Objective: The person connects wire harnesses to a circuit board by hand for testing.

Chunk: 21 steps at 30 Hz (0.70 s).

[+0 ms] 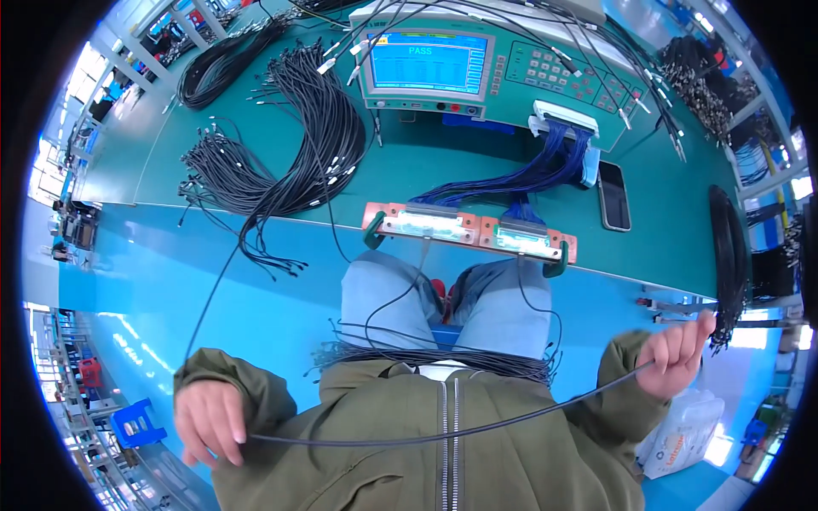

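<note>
Cable, thin, black and long (443, 437), is stretched in a shallow sag across the front of an olive-green zipped jacket (443, 451), held at both ends. The left hand (207, 422) is seen low on the left side, fingers curled down over one end of the cable, which is pinched there. The right hand (679, 353) is raised higher on the right side and is closed around the other end, with the forefinger lifted. A loose bundle of similar black cables (426, 353) is laid across the lap, over light blue jeans (383, 294). Two single wires are run up from the lap to an orange and silver test fixture (469, 230) that is clamped to the near edge of the green counter (409, 166). A fan of blue ribbon wires (528, 175) is led from the fixture up to a grey-green tester unit with a lit blue screen and a keypad (503, 64). A dark mobile phone (613, 196) is laid flat just right of the ribbon wires. Large heaps of black cables with metal tips (281, 153) are spread on the left part of the counter, and another dark bundle (731, 255) is hung at its right end. A white plastic bag (682, 434) is seen below the right hand.
</note>
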Tool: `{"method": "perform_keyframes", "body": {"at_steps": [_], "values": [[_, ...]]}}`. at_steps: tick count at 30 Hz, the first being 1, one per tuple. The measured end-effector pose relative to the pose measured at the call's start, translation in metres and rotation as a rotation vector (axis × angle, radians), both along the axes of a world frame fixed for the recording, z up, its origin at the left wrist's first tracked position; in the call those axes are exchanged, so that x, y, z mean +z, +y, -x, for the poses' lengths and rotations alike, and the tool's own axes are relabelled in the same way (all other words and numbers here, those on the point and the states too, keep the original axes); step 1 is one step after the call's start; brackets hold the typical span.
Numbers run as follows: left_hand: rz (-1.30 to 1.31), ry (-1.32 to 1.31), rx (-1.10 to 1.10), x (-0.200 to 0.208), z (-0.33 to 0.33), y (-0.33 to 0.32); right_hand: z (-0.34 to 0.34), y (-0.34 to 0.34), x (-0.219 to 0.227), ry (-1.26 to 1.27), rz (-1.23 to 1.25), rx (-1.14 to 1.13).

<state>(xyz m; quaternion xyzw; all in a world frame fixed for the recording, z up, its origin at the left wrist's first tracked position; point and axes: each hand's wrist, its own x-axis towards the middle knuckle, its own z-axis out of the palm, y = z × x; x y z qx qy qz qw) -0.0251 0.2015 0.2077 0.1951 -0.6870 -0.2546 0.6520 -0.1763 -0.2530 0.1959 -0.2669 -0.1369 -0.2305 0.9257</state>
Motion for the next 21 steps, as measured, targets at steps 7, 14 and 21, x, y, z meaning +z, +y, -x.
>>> {"method": "perform_keyframes", "body": {"at_steps": [7,14,21], "values": [[0.108,0.890,0.412,-0.040,-0.007,-0.007,0.109,-0.098,-0.042,0.374,-0.235,-0.526],[-0.098,2.040,0.507,-0.154,-0.032,0.002,0.194,-0.138,-0.036,0.495,-0.196,-1.041],[0.064,1.979,0.595,-0.215,-0.081,-0.002,0.323,-0.197,-0.047,0.411,-0.133,-1.351]]}}
